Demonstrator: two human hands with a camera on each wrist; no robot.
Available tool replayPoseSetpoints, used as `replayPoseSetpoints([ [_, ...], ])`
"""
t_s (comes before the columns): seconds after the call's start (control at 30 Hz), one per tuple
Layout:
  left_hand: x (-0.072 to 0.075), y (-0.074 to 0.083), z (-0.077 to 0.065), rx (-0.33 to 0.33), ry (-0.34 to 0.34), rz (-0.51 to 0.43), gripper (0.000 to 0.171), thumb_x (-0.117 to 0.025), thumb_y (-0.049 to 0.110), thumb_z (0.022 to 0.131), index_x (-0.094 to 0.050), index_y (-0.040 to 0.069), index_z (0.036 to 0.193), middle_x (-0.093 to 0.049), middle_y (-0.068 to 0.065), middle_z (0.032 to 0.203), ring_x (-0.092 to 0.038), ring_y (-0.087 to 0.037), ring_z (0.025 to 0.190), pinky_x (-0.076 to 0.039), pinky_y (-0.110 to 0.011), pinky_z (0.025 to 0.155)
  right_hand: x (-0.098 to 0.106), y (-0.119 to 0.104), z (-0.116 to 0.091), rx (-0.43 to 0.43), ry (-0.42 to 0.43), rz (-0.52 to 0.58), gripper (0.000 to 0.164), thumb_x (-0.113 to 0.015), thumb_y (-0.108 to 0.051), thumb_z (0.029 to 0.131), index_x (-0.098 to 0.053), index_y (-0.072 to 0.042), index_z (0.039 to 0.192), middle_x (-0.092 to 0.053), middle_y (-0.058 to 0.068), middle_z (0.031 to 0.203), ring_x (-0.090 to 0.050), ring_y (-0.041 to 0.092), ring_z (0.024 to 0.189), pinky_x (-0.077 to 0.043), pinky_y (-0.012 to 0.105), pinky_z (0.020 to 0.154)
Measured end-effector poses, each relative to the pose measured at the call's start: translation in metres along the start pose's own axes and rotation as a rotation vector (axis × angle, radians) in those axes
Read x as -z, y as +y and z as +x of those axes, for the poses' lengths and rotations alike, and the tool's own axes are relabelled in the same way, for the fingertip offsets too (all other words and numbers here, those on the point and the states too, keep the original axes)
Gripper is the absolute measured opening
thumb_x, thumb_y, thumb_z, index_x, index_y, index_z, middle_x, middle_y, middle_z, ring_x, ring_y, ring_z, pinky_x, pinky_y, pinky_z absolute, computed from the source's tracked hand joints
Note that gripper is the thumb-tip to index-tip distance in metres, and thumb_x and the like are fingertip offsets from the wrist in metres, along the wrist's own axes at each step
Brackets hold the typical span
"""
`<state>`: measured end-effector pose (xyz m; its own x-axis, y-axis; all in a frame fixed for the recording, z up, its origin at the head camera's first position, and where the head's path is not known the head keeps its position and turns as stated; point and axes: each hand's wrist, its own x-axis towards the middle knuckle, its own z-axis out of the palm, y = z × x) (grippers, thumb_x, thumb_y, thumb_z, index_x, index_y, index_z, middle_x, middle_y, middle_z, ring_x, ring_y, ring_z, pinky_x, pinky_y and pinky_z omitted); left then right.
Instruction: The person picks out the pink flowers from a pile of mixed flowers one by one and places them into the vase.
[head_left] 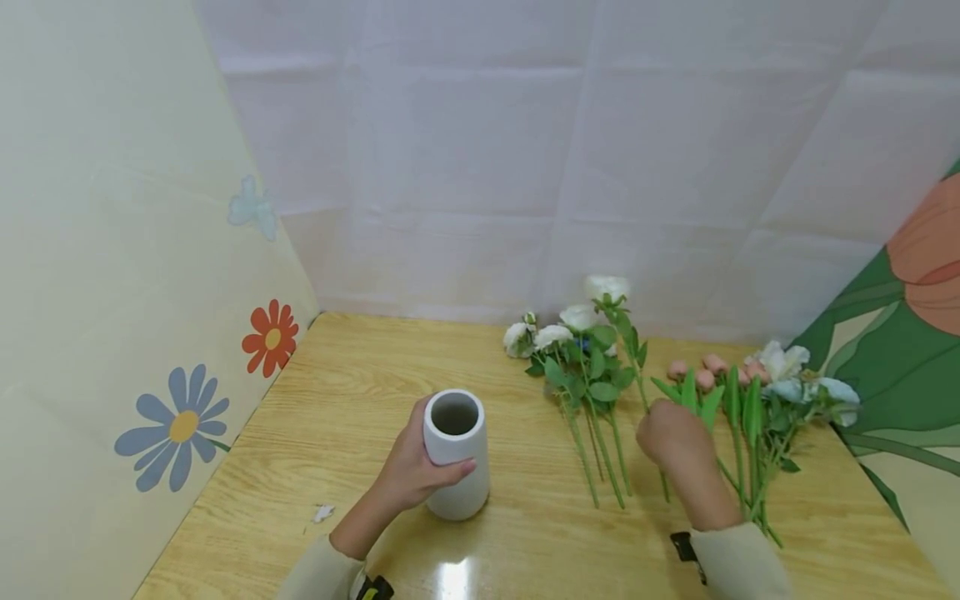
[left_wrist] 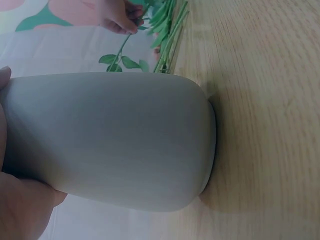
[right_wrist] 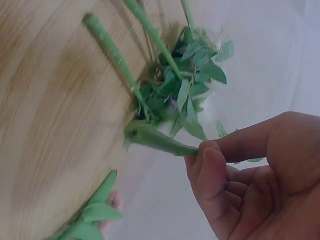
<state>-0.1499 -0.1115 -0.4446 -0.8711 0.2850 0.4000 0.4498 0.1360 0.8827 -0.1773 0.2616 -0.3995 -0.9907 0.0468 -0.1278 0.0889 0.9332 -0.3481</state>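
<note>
A white vase stands upright on the wooden table, its round mouth facing up. My left hand grips its upper part, thumb across the front; the left wrist view shows the vase side and its base at the tabletop. With thumb and fingertips my right hand pinches the green stem of a white rose. That rose is tilted, its bloom pointing away and left. In the right wrist view the cut end of the held stem sticks out past the fingertips. Several white flowers with long stems lie left of this hand.
Pink tulips with broad green leaves lie right of my right hand, beside white and pale blue flowers. A small white scrap lies on the table at left. Behind hangs a pale cloth.
</note>
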Motion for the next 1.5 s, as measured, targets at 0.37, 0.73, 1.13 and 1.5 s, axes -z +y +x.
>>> replayPoseSetpoints([
  [0.37,-0.001,0.001,0.002,0.008,0.001,-0.01,0.086,-0.087,0.01,0.075,-0.037,0.007,0.145,-0.063,-0.011,0.126,-0.064,-0.026,0.108,-0.05,-0.044,0.094,-0.011,-0.016,0.007,-0.006,-0.002,-0.033,0.025,-0.04,-0.005,0.099,-0.057,0.013,0.105,-0.056,0.018,0.075,-0.053,0.029,0.061,-0.043,0.037,0.051],
  [0.73,0.0,0.0,0.001,0.011,-0.002,-0.008,0.086,-0.087,0.009,0.075,-0.037,0.008,0.145,-0.062,-0.01,0.126,-0.064,-0.025,0.108,-0.05,-0.042,0.093,-0.023,-0.029,0.012,-0.002,-0.015,-0.019,0.022,-0.044,-0.001,0.094,-0.06,0.01,0.104,-0.062,0.022,0.084,-0.062,0.035,0.07,-0.05,0.044,0.055],
  [1.13,0.0,0.003,0.0,0.038,0.005,-0.003,0.086,-0.088,0.011,0.075,-0.037,0.009,0.145,-0.063,-0.01,0.127,-0.064,-0.027,0.109,-0.05,-0.044,0.095,-0.039,-0.045,0.017,0.041,-0.033,-0.039,0.021,-0.047,-0.005,0.096,-0.064,0.007,0.093,-0.065,0.021,0.085,-0.065,0.036,0.075,-0.054,0.046,0.06],
  [1.5,0.0,0.005,0.0,0.046,-0.007,-0.014,0.087,-0.087,0.011,0.076,-0.036,0.008,0.146,-0.063,-0.01,0.127,-0.064,-0.028,0.109,-0.05,-0.044,0.095,-0.049,-0.046,0.022,0.016,-0.07,-0.038,0.021,-0.048,-0.006,0.095,-0.063,0.002,0.083,-0.067,0.025,0.089,-0.066,0.037,0.076,-0.054,0.046,0.061],
])
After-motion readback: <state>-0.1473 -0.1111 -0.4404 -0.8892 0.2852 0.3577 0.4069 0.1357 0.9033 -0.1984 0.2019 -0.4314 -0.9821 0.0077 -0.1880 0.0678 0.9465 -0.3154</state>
